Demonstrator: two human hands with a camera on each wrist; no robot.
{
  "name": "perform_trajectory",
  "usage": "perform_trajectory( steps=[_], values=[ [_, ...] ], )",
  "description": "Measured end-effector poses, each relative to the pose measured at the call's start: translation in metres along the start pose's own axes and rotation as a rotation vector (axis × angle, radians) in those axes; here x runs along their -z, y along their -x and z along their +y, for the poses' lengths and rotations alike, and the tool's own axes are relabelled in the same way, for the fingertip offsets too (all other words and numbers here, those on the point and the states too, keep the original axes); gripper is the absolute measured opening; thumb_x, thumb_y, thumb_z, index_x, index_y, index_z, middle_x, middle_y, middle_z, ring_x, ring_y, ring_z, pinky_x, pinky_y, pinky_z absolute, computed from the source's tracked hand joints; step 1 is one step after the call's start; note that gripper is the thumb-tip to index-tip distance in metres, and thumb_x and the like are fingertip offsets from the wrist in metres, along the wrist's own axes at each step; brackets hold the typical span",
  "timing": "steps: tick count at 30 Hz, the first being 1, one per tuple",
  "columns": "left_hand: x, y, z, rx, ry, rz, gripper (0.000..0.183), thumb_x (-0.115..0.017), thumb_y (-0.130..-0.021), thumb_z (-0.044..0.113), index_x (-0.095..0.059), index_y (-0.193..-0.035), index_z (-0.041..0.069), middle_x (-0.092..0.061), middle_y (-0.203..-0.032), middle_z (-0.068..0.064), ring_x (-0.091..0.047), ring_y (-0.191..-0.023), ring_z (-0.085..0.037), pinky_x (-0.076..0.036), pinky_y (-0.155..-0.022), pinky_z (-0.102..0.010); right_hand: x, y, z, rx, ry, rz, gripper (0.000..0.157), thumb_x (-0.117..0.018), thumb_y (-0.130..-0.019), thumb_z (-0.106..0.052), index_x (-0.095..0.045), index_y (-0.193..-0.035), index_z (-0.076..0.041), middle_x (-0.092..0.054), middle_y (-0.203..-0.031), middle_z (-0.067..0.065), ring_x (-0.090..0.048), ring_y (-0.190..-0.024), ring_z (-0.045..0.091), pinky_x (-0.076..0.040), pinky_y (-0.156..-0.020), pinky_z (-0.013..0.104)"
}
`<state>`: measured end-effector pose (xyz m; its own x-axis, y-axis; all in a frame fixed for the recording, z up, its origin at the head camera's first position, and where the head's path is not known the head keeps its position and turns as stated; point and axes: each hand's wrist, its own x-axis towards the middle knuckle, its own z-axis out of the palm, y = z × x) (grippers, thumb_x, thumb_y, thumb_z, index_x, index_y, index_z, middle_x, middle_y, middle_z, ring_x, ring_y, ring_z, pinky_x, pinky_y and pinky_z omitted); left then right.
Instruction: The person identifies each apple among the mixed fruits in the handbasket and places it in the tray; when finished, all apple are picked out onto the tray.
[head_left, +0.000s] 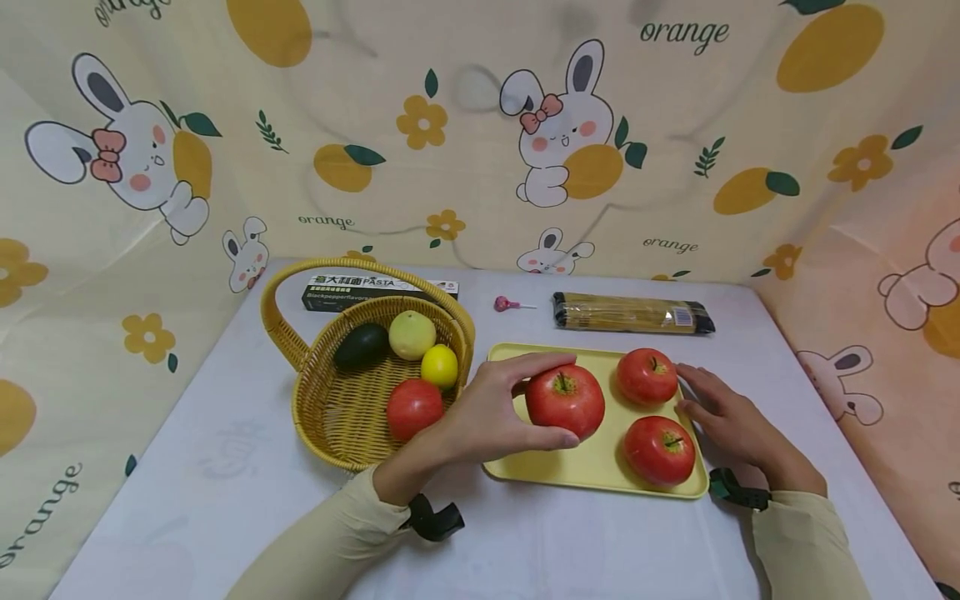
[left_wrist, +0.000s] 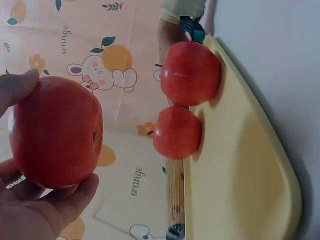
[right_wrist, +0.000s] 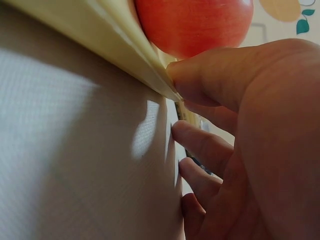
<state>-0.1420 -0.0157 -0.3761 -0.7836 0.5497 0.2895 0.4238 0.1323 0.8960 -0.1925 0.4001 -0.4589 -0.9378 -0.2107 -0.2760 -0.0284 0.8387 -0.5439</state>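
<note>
My left hand (head_left: pixel 480 414) grips a red apple (head_left: pixel 565 402) by its sides, thumb and fingers spread round it. The apple (left_wrist: pixel 56 132) hangs above the left part of a yellow tray (head_left: pixel 555 475), stem upward. Two more red apples, a rear one (head_left: pixel 647 377) and a front one (head_left: pixel 658 451), sit on the tray's right side. At the tray's right edge, my right hand (head_left: pixel 738 425) pinches the rim. Its thumb (right_wrist: pixel 210 75) lies on the rim near an apple (right_wrist: pixel 195 22), while the other fingers curve outside, low over the table.
A wicker basket (head_left: pixel 307 421) on the left holds an avocado (head_left: pixel 362 347), a pale green round fruit (head_left: pixel 412 335), a lemon (head_left: pixel 439 367) and a red apple (head_left: pixel 415 409). Behind stand a pasta box (head_left: pixel 322 297), a lollipop (head_left: pixel 502 304) and a packet of thin sticks (head_left: pixel 630 313).
</note>
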Motion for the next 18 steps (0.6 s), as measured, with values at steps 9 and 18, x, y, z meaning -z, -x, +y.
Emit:
perform_trajectory(
  steps=[9,18],
  values=[
    [-0.02,-0.024,-0.004,0.037,-0.004,0.013,0.079,-0.094,-0.087,0.029,-0.06,-0.158,0.018,-0.066,-0.152,0.002,-0.063,-0.128,-0.006,-0.061,-0.097,-0.021,0.001,0.0,0.0,0.003,0.002,-0.001,0.082,-0.059,-0.111,-0.049,-0.021,-0.176,-0.017,-0.015,-0.177,0.035,-0.012,-0.16,0.066,-0.027,-0.108,0.092],
    [-0.037,-0.046,-0.016,0.202,-0.077,0.04,0.081,-0.094,-0.086,0.037,-0.06,-0.158,0.022,-0.067,-0.149,0.0,-0.063,-0.122,-0.008,-0.059,-0.091,-0.018,0.0,-0.001,-0.001,-0.002,0.0,0.0,0.081,-0.058,-0.111,-0.049,-0.022,-0.176,-0.017,-0.017,-0.177,0.034,-0.006,-0.162,0.063,-0.026,-0.11,0.092]
  ],
)
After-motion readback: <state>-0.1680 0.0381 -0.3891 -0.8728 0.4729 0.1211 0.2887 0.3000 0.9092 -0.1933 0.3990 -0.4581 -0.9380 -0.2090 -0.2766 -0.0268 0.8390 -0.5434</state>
